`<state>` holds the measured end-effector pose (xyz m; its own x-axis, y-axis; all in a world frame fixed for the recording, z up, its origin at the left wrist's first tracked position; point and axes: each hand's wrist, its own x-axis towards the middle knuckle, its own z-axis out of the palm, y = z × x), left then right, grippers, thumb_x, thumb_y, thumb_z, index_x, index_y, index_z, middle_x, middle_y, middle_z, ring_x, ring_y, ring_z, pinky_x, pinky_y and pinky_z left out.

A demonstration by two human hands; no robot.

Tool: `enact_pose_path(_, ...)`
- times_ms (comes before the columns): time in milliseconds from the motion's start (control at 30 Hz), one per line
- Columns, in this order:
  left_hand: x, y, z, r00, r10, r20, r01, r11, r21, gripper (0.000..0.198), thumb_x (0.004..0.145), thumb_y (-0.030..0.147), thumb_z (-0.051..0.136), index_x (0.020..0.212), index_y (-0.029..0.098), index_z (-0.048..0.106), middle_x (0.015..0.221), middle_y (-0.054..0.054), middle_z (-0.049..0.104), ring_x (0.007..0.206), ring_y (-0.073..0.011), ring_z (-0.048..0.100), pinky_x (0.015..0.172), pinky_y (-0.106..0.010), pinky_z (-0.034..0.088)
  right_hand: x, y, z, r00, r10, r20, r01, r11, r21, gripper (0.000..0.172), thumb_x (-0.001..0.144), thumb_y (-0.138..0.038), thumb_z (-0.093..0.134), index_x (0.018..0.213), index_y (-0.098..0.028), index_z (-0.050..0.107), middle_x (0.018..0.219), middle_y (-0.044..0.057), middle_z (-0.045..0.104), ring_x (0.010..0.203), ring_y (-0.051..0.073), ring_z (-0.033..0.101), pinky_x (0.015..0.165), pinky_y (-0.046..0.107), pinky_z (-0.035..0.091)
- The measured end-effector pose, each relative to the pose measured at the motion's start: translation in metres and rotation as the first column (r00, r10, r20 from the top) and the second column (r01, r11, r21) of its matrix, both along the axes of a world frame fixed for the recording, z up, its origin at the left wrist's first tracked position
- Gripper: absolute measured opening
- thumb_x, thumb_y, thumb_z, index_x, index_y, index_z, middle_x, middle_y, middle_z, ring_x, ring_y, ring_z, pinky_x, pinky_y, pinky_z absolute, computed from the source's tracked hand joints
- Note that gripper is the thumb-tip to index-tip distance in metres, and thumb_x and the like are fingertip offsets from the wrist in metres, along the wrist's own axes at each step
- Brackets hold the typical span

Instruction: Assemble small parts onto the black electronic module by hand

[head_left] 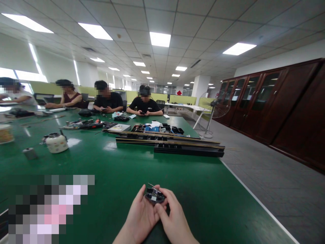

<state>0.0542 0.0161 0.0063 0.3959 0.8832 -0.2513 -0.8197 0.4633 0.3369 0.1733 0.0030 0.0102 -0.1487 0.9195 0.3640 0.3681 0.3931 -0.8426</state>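
A small black plastic housing point(153, 197) with an uneven, partly open inside is held up above the green table. Inside it a pale square spot shows, and a thin light-coloured rod or wire sticks up at its upper left; its exact kind cannot be made out. My left hand point(142, 213) cradles it from below and the left, palm turned up with the fingers curled under it. From the right, my right hand point(175, 211) grips its edge between thumb and fingers. Both hands touch the housing, and the fingers hide its underside.
Long black rails point(189, 150) with thin brass-coloured rods point(165, 135) lie across the green table point(106, 176). Behind them are parts trays point(152, 128) and tools point(86, 124). A white jar point(57, 143) and grey cylinder point(29, 153) stand left. Several people sit opposite; a fan point(212, 108) stands right.
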Motion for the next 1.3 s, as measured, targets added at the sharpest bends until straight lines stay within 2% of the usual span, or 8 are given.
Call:
enact_pose_path(167, 0.0, 0.002, 0.0, 0.996, 0.02, -0.087, -0.026, 0.998, -0.065, 0.031, 0.084, 0.038, 0.041, 0.093, 0.013, 0.059, 0.079, -0.011, 0.07, 0.07, -0.0228, 0.068, 0.064, -0.031, 0.05, 0.003, 0.003, -0.007, 1.0, -0.011, 0.018, 0.011, 1.0, 0.016, 0.032, 0.078, -0.018, 0.048, 0.109, -0.021, 0.055, 0.114, 0.007, 0.057, 0.107, 0.019, 0.053, 0.094, 0.031, 0.042)
enact_pose_path(400, 0.003, -0.001, 0.004, 0.996, 0.069, -0.057, -0.074, 0.993, -0.095, 0.028, 0.087, 0.032, 0.037, 0.089, 0.013, 0.058, 0.078, -0.01, 0.069, 0.065, -0.0156, 0.067, 0.066, -0.028, 0.05, 0.004, 0.004, -0.016, 0.998, -0.057, 0.031, 0.057, 0.998, -0.012, 0.032, 0.08, -0.021, 0.047, 0.11, -0.021, 0.056, 0.12, 0.009, 0.054, 0.112, 0.021, 0.049, 0.098, 0.035, 0.039)
enact_pose_path(567, 0.003, 0.001, 0.004, 0.993, 0.098, -0.066, -0.104, 0.99, -0.097, 0.028, 0.087, 0.031, 0.037, 0.078, 0.014, 0.058, 0.077, -0.009, 0.068, 0.066, -0.0156, 0.066, 0.064, -0.028, 0.05, 0.003, 0.002, -0.013, 0.996, -0.072, 0.048, 0.074, 0.997, -0.032, 0.032, 0.079, -0.021, 0.046, 0.11, -0.023, 0.057, 0.122, 0.008, 0.052, 0.115, 0.022, 0.047, 0.099, 0.039, 0.038)
enact_pose_path(800, 0.004, 0.002, 0.0, 0.979, 0.171, -0.108, -0.178, 0.982, -0.063, 0.024, 0.087, 0.029, 0.038, 0.077, 0.017, 0.056, 0.075, -0.009, 0.067, 0.066, -0.0173, 0.066, 0.06, -0.029, 0.05, 0.002, 0.0, -0.002, 0.996, -0.051, 0.072, 0.054, 0.998, -0.041, 0.027, 0.074, -0.022, 0.054, 0.099, -0.025, 0.061, 0.12, 0.008, 0.051, 0.116, 0.023, 0.045, 0.098, 0.04, 0.036)
enact_pose_path(1033, 0.005, 0.001, 0.0, 0.988, 0.144, -0.063, -0.147, 0.988, -0.046, 0.026, 0.087, 0.03, 0.037, 0.075, 0.018, 0.058, 0.071, -0.005, 0.066, 0.061, -0.0145, 0.064, 0.065, -0.03, 0.051, 0.002, 0.002, -0.002, 0.995, -0.085, 0.052, 0.089, 0.994, -0.067, 0.023, 0.071, -0.017, 0.055, 0.091, -0.025, 0.064, 0.116, 0.007, 0.054, 0.113, 0.023, 0.046, 0.097, 0.039, 0.036)
enact_pose_path(1167, 0.004, 0.001, 0.003, 0.991, 0.129, -0.032, -0.13, 0.99, -0.045, 0.031, 0.087, 0.036, 0.036, 0.074, 0.018, 0.058, 0.07, -0.007, 0.066, 0.064, -0.0162, 0.064, 0.067, -0.032, 0.05, 0.002, 0.001, -0.001, 0.996, -0.077, 0.055, 0.081, 0.993, -0.082, 0.023, 0.071, -0.016, 0.056, 0.089, -0.025, 0.065, 0.116, 0.007, 0.054, 0.114, 0.023, 0.046, 0.097, 0.039, 0.037)
enact_pose_path(1300, 0.002, 0.001, 0.005, 0.993, 0.114, -0.04, -0.116, 0.993, -0.039, 0.026, 0.087, 0.035, 0.037, 0.082, 0.019, 0.057, 0.071, -0.006, 0.066, 0.065, -0.0167, 0.065, 0.067, -0.033, 0.05, 0.002, 0.003, -0.002, 0.995, -0.087, 0.047, 0.09, 0.992, -0.09, 0.024, 0.068, -0.014, 0.057, 0.088, -0.025, 0.067, 0.114, 0.007, 0.056, 0.112, 0.024, 0.048, 0.096, 0.039, 0.038)
